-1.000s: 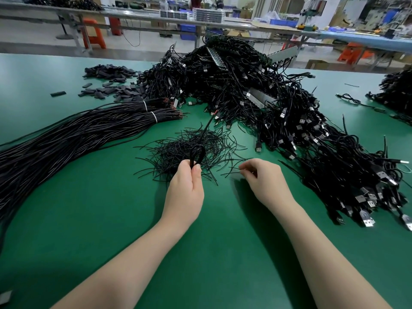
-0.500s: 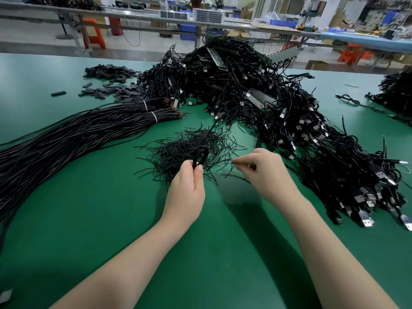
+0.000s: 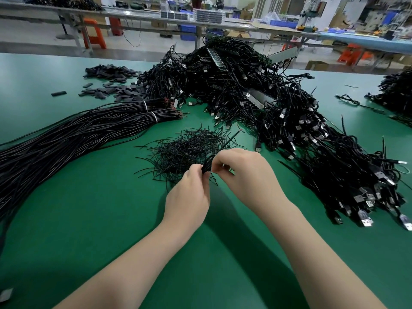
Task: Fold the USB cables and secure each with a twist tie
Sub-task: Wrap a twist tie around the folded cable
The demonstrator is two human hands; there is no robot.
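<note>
My left hand [image 3: 189, 195] grips a folded black USB cable [image 3: 208, 165] upright over the green table. One loose end of that cable [image 3: 234, 137] sticks up to the right, showing a red tip. My right hand [image 3: 247, 175] has closed in against the bundle, and its fingertips pinch a thin black twist tie [image 3: 213, 178] at the fold. Most of the bundle is hidden between the two hands. Just behind the hands lies a loose heap of black twist ties [image 3: 187, 148].
A long bundle of straight black cables [image 3: 73, 139] runs off to the left. A large tangle of USB cables with plugs [image 3: 301, 130] fills the centre and right. Small black sleeves [image 3: 111, 85] lie at the back left. The green table [image 3: 89, 219] shows bare near me.
My right hand has moved left from the table beside the tie heap up to the folded cable. My left hand has tilted the bundle slightly and kept its grip.
</note>
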